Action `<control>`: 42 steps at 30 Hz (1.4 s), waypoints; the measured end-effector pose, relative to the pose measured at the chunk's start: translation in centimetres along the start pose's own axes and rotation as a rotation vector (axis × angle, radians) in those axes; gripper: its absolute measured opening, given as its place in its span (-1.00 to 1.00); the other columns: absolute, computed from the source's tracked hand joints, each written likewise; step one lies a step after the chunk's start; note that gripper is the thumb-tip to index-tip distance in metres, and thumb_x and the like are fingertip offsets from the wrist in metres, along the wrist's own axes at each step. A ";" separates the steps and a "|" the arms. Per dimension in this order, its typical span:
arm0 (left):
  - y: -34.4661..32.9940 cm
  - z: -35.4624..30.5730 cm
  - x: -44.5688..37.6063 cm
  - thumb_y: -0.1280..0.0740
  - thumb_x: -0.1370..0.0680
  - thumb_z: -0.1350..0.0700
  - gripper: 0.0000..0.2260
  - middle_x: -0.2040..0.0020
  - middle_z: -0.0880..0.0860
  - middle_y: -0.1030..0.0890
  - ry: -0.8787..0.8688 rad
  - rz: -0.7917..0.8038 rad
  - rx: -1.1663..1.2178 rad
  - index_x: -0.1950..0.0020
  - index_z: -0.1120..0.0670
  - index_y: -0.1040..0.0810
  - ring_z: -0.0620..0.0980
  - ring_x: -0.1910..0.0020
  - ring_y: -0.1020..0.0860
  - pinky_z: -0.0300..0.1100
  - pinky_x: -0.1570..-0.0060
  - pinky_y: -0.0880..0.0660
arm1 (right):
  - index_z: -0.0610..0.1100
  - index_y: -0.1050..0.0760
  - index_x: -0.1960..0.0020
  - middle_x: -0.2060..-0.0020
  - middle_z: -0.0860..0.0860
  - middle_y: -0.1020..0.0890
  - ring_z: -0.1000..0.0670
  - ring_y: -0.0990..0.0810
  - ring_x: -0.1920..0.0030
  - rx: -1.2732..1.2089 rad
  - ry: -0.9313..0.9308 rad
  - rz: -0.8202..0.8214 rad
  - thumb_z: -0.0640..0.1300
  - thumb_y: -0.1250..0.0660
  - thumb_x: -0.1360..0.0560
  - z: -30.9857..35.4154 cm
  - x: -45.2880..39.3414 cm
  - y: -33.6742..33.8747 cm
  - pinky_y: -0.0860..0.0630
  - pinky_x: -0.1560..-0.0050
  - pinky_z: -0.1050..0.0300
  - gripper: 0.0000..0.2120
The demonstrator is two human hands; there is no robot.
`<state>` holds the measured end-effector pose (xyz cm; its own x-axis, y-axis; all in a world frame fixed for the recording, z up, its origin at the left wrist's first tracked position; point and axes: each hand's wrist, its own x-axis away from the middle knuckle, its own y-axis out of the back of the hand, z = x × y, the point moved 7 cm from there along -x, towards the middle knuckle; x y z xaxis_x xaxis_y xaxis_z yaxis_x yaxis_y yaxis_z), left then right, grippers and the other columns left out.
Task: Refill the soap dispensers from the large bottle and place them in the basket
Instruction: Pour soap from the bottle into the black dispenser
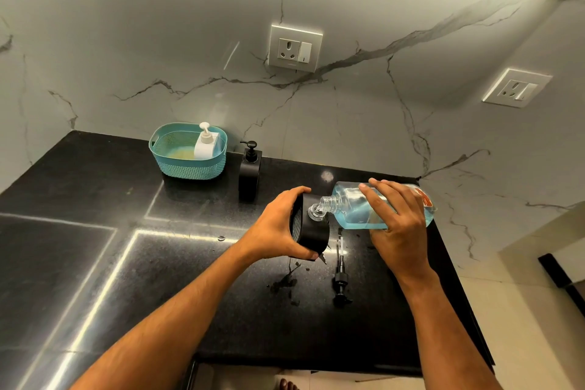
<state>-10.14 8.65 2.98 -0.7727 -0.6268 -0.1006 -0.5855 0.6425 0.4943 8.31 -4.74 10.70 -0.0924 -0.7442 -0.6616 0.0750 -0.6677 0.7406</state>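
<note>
My left hand (278, 226) grips a black soap dispenser (311, 236) with its pump off, standing on the black counter (95, 263). My right hand (395, 218) holds the large clear bottle (351, 207) of blue soap, tipped sideways with its open mouth over the dispenser's clear neck. The removed black pump (341, 282) lies on the counter just right of the dispenser. A second black dispenser (250, 172) stands upright behind. A white dispenser (206, 144) sits inside the teal basket (186, 166) at the back.
Small wet spills (286, 282) mark the counter in front of the dispenser. Two wall sockets (296, 48) (516, 88) sit on the marble backsplash. The counter's right edge (456, 263) drops to a tiled floor.
</note>
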 end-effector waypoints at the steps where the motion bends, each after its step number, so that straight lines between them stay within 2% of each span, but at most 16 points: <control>1: 0.0 0.0 0.0 -0.71 -0.16 -0.14 0.10 -0.48 -0.11 -0.40 0.001 0.002 0.001 -0.59 -0.10 -0.23 -0.12 -0.45 -0.40 -0.36 -0.36 -0.30 | -0.15 -0.53 -0.44 -0.36 -0.14 -0.58 -0.22 -0.50 -0.40 -0.003 0.000 0.000 -0.20 -0.63 -0.33 0.0 0.0 0.0 -0.50 -0.32 -0.30 -0.31; 7: -0.1 0.1 0.0 -0.73 -0.17 -0.11 0.10 -0.48 -0.11 -0.39 0.006 0.001 -0.001 -0.59 -0.10 -0.23 -0.13 -0.44 -0.39 -0.44 -0.31 -0.28 | -0.14 -0.52 -0.44 -0.37 -0.14 -0.57 -0.22 -0.50 -0.40 -0.003 0.008 0.000 -0.18 -0.62 -0.34 0.0 0.0 0.0 -0.50 -0.32 -0.30 -0.31; 12: -0.1 -0.1 0.1 -0.70 -0.15 -0.17 0.10 -0.48 -0.12 -0.40 -0.002 0.001 0.008 -0.59 -0.10 -0.24 -0.12 -0.45 -0.40 -0.33 -0.37 -0.32 | -0.14 -0.53 -0.44 -0.36 -0.13 -0.58 -0.22 -0.49 -0.40 0.000 0.007 0.003 -0.20 -0.62 -0.33 0.1 0.0 0.1 -0.49 -0.34 -0.29 -0.31; 18: -0.2 -0.3 0.1 -0.70 -0.16 -0.15 0.08 -0.47 -0.12 -0.39 -0.006 0.005 0.014 -0.58 -0.12 -0.24 -0.13 -0.44 -0.40 -0.39 -0.34 -0.30 | -0.15 -0.53 -0.43 -0.37 -0.14 -0.58 -0.23 -0.50 -0.40 0.005 0.012 0.004 -0.16 -0.55 -0.36 0.1 0.0 0.2 -0.48 -0.34 -0.29 -0.35; 24: -0.2 -0.3 0.2 -0.71 -0.15 -0.15 0.09 -0.46 -0.11 -0.41 -0.007 0.000 0.016 -0.58 -0.10 -0.25 -0.10 -0.44 -0.42 -0.19 -0.45 -0.39 | -0.14 -0.53 -0.43 -0.37 -0.13 -0.57 -0.22 -0.49 -0.41 -0.004 0.011 0.011 -0.16 -0.58 -0.35 0.0 0.1 0.1 -0.47 -0.35 -0.29 -0.34; 32: -0.2 -0.2 0.2 -0.70 -0.15 -0.17 0.10 -0.47 -0.11 -0.40 -0.004 0.008 0.011 -0.59 -0.10 -0.24 -0.11 -0.45 -0.41 -0.26 -0.41 -0.35 | -0.14 -0.53 -0.43 -0.37 -0.14 -0.58 -0.22 -0.50 -0.40 -0.002 0.010 0.013 -0.15 -0.58 -0.36 0.0 0.0 0.2 -0.49 -0.33 -0.30 -0.34; 42: -0.1 -0.4 0.0 -0.69 -0.15 -0.18 0.10 -0.46 -0.11 -0.41 -0.009 0.007 0.000 -0.59 -0.09 -0.24 -0.11 -0.44 -0.41 -0.24 -0.41 -0.36 | -0.14 -0.53 -0.44 -0.37 -0.13 -0.57 -0.22 -0.50 -0.40 -0.001 0.006 0.013 -0.21 -0.62 -0.33 -0.2 0.0 0.1 -0.50 -0.32 -0.31 -0.31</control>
<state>-10.01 8.39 3.24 -0.7787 -0.6184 -0.1054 -0.5805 0.6467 0.4948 8.52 -4.79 10.75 -0.0851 -0.7528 -0.6528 0.0772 -0.6582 0.7489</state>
